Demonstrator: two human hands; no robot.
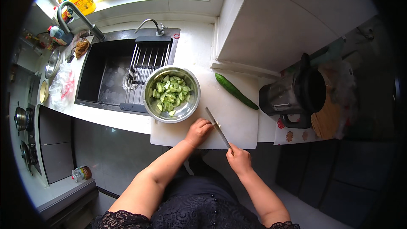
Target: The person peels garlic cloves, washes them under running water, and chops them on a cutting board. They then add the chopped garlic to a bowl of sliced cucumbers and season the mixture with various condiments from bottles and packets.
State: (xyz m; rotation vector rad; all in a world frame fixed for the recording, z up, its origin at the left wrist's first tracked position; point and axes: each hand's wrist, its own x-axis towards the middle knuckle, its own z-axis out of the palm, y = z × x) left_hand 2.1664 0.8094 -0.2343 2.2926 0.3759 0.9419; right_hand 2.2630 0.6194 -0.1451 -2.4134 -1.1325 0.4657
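My right hand [239,160] is closed round the handle of a knife [217,127], whose blade points away and to the left over the white cutting board [248,133]. Beside the blade, my left hand [199,132] has its fingers curled down at the board. What lies under those fingertips is hidden, though a small pale bit shows by the blade. A steel bowl [186,112] of cut green cucumber pieces [173,90] stands at the board's far left. One whole cucumber [235,92] lies slanted at the far right of the board.
Left of the bowl is a dark sink [101,76] with a rack [146,59] across it and a faucet [82,19]. A blender jug [292,93] stands right of the board. Plastic bags [62,82] lie on the left counter. A yellow jug [82,1] sits by the window.
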